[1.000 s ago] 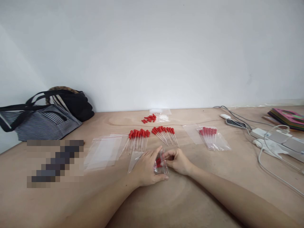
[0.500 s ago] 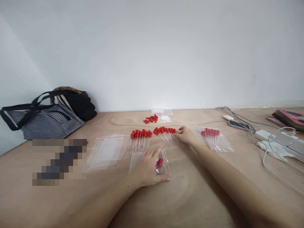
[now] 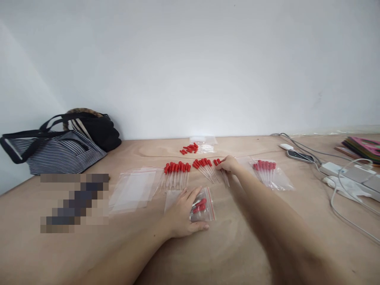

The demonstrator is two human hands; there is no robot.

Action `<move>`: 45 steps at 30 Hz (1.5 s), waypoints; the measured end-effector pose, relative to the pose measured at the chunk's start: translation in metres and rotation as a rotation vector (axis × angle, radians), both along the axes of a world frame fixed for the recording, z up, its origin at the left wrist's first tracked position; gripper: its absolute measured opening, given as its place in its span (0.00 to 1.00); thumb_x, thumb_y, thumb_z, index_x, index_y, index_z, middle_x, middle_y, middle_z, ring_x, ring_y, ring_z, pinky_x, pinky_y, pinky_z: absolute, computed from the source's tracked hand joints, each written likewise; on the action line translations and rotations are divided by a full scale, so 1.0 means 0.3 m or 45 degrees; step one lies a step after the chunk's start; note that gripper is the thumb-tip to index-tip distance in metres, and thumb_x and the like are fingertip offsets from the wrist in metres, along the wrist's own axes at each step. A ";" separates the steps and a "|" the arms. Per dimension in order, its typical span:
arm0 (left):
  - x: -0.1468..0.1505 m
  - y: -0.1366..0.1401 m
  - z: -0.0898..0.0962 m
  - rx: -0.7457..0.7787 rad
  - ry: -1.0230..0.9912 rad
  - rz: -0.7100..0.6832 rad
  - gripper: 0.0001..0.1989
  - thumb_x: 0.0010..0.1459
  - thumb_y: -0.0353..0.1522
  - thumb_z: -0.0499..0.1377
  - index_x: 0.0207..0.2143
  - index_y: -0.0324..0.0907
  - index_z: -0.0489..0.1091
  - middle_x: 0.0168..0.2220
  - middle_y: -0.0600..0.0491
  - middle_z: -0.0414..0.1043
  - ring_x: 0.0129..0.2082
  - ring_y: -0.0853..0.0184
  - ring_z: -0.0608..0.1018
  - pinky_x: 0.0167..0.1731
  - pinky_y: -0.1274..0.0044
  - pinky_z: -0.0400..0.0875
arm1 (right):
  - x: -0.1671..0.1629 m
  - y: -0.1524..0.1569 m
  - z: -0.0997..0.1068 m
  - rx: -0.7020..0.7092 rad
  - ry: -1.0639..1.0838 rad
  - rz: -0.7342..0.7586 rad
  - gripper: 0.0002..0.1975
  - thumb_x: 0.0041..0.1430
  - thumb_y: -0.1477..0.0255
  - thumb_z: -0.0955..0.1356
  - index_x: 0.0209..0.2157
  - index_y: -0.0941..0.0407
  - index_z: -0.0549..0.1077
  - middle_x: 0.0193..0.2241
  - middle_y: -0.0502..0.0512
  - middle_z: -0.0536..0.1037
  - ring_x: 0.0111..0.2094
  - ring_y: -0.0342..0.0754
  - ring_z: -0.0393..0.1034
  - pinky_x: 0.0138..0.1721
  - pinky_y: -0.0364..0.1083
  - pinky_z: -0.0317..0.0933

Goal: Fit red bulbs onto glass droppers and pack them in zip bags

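My left hand (image 3: pixel 186 211) lies with fingers stretched over a clear zip bag (image 3: pixel 208 215) with a red seal line. Inside it, a few red-bulbed droppers (image 3: pixel 199 207) show beside the palm; the hand covers part of the bag. Farther forward, my right hand (image 3: pixel 229 164) pinches a couple of droppers (image 3: pixel 225 178) with red bulbs and thin clear stems. To its left rests a fanned group of droppers (image 3: pixel 204 168), and beyond that a larger row of droppers (image 3: pixel 177 174). Right of the hand is a bag of droppers (image 3: pixel 265 172).
Flat zip bags (image 3: pixel 135 192) are piled on the left. Loose red bulbs (image 3: pixel 190 148) and clear tubes (image 3: pixel 207 148) lie at the back. A striped bag (image 3: pixel 59 152) stands far left; cables, a phone (image 3: pixel 300 156) and a power strip (image 3: pixel 332 170) occupy the right side.
My right hand has drawn a couple of droppers a little right, away from the fanned group, opening a gap. My left hand stays on the bag, where more of the droppers inside shows.
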State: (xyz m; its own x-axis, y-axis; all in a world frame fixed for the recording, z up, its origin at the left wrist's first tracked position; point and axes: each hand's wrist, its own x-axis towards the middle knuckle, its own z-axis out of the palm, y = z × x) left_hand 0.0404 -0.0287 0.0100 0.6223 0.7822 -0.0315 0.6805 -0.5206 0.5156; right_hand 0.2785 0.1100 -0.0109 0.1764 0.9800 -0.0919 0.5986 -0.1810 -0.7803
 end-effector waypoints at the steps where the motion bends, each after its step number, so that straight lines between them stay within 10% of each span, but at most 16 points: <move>1: 0.004 -0.003 0.000 0.004 -0.006 -0.003 0.45 0.43 0.46 0.61 0.59 0.40 0.44 0.58 0.42 0.52 0.59 0.50 0.53 0.55 0.56 0.49 | 0.007 -0.009 0.001 -0.006 0.052 0.004 0.13 0.29 0.72 0.74 0.17 0.57 0.65 0.11 0.46 0.63 0.16 0.40 0.58 0.15 0.40 0.48; 19: 0.023 -0.014 -0.015 0.032 -0.095 -0.036 0.39 0.47 0.40 0.60 0.58 0.43 0.45 0.57 0.46 0.55 0.55 0.57 0.61 0.52 0.64 0.58 | 0.063 -0.416 -0.015 0.153 1.312 0.125 0.18 0.41 0.66 0.73 0.35 0.54 0.69 0.27 0.48 0.73 0.25 0.39 0.65 0.30 0.42 0.59; 31: 0.019 -0.010 -0.027 0.059 -0.124 -0.028 0.38 0.47 0.40 0.60 0.57 0.44 0.46 0.56 0.47 0.57 0.54 0.58 0.63 0.50 0.66 0.60 | 0.057 -0.421 -0.031 0.166 1.307 0.209 0.18 0.39 0.67 0.74 0.34 0.54 0.71 0.26 0.47 0.72 0.33 0.41 0.66 0.36 0.40 0.57; 45: 0.021 -0.006 -0.027 0.066 -0.081 -0.003 0.36 0.48 0.41 0.59 0.57 0.44 0.47 0.56 0.47 0.58 0.54 0.58 0.63 0.50 0.66 0.60 | 0.046 -0.397 -0.041 0.214 1.225 -0.152 0.16 0.37 0.69 0.74 0.31 0.56 0.70 0.25 0.46 0.70 0.24 0.38 0.65 0.25 0.39 0.62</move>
